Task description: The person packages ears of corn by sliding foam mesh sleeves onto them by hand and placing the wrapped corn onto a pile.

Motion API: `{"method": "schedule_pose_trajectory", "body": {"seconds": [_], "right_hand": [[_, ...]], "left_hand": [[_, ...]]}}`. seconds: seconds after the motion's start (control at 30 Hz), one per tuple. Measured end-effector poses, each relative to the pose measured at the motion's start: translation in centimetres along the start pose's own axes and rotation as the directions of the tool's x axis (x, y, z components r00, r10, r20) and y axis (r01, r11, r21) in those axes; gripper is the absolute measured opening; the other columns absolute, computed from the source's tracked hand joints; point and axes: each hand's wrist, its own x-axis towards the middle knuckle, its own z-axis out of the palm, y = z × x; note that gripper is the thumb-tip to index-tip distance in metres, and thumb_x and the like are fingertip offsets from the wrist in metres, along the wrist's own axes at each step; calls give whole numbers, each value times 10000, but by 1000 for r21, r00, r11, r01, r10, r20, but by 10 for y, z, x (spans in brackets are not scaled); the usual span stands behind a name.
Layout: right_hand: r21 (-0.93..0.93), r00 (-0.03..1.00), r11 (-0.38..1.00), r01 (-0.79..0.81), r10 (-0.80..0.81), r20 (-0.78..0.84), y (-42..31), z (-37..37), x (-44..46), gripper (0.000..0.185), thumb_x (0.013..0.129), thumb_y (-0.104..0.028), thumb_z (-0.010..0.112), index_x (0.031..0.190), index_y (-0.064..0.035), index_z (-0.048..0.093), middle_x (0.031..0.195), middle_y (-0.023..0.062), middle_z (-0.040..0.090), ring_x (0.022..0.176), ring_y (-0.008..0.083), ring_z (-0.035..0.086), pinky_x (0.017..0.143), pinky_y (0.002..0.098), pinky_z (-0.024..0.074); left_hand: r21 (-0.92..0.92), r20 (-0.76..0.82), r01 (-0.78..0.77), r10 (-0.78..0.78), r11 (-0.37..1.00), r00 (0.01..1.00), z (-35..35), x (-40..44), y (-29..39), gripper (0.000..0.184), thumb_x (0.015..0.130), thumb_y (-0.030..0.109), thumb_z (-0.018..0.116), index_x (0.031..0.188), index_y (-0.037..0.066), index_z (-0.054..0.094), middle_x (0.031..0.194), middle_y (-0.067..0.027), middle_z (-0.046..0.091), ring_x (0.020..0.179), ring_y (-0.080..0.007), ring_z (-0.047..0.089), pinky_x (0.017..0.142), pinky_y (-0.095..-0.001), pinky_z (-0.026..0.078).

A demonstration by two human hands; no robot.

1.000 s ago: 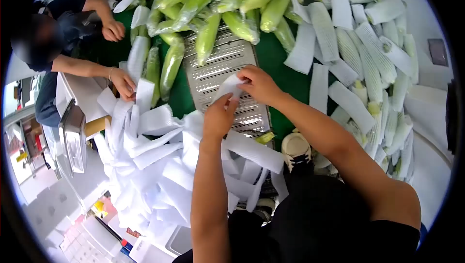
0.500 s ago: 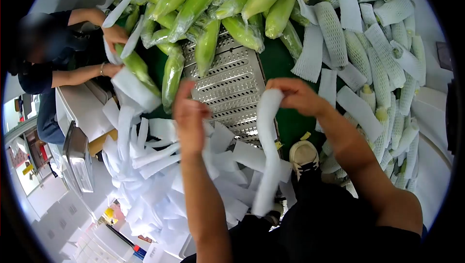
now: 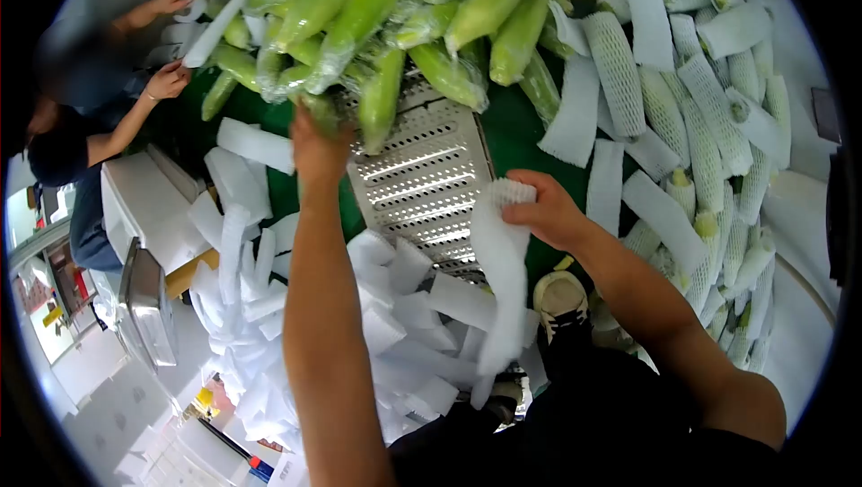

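Note:
My right hand pinches the upper end of a white foam net sleeve, which hangs down limp toward my feet. Blurred by motion, my left hand is closed around a long green vegetable in clear film at the lower edge of the pile; my hand and wrist cover most of it. Above lie several more film-wrapped green vegetables, heaped together. Another one rests by my left hand on the perforated metal plate.
Loose white foam sleeves pile up in front of me. On the right, vegetables in foam nets lie stacked. A co-worker at the left handles a foam strip. A white bin stands beside them. My shoe is below.
My left hand has moved forward and left onto a wrapped vegetable. The right hand has lowered slightly with the sleeve, whose mouth has widened. The co-worker's hands have moved away from a vegetable.

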Motion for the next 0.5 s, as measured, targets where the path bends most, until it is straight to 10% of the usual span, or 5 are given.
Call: {"method": "schedule_pose_trajectory", "body": {"seconds": [0.1,0.23,0.33,0.37,0.5], "right_hand": [[125,985,990,71,-89,149,1,-7,-7,225,742,22,698,910,-63,575,887,11,624,791,96,598,716,280,489],[222,979,975,4,-50,200,-27,31,-16,261,744,-15,747,902,-80,548,856,2,611,739,79,577,651,258,475],[275,968,954,-116,46,247,-20,55,-14,200,808,-114,759,945,-57,626,851,10,645,744,76,600,661,245,484],[283,966,949,-140,68,250,-21,59,-14,198,829,-147,763,959,-49,652,849,13,656,746,76,608,664,240,487],[-76,977,982,-170,159,-140,-39,108,-22,283,873,-259,744,997,-8,698,820,11,668,694,73,611,605,236,491]], "left_hand": [[50,350,-228,197,972,916,-19,-6,2,824,832,123,660,1531,279,253,1173,-223,505,986,-408,546,848,-489,487],[-331,110,-452,509,829,854,-65,-86,74,432,767,16,666,1159,198,660,1074,-170,551,909,-348,549,768,-421,482],[-640,35,-195,281,744,959,-69,-163,112,335,762,24,694,1086,78,623,1136,-167,532,1023,-349,546,898,-475,458],[-462,-232,-478,418,747,878,-78,-172,122,368,824,64,696,1179,59,597,1195,-182,517,1077,-342,540,935,-424,456],[-713,-112,-46,-49,700,993,-81,-215,141,357,806,17,654,1155,33,583,1297,-195,463,1240,-386,433,1058,-487,344]]}}
